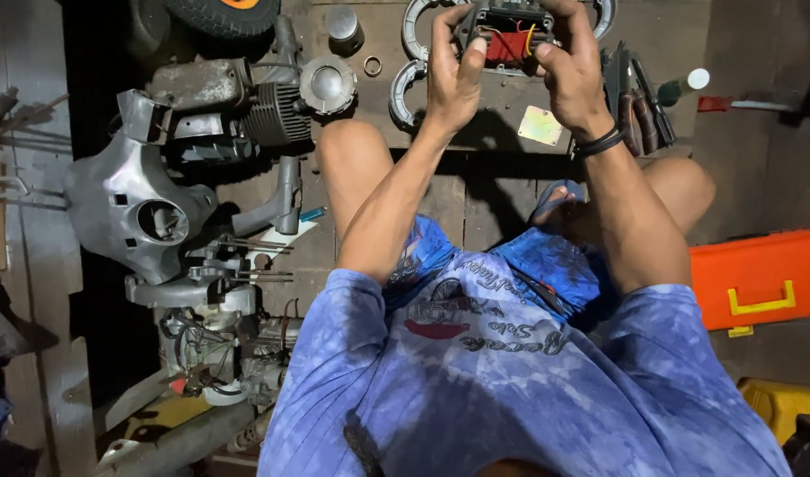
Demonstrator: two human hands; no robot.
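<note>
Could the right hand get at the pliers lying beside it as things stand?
Probably yes, once freed. The right hand grips the small wired box with the left hand; the pliers lie uncovered just beside its wrist.

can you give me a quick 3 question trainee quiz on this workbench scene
1. True or false: both hands hold the small dark part with red wiring.
2. Which wrist wears the black band? A left, B right.
3. What colour is the case at the right edge?

Key: 1 true, left hand and right hand grip it. 2 B. 3 orange.
</note>
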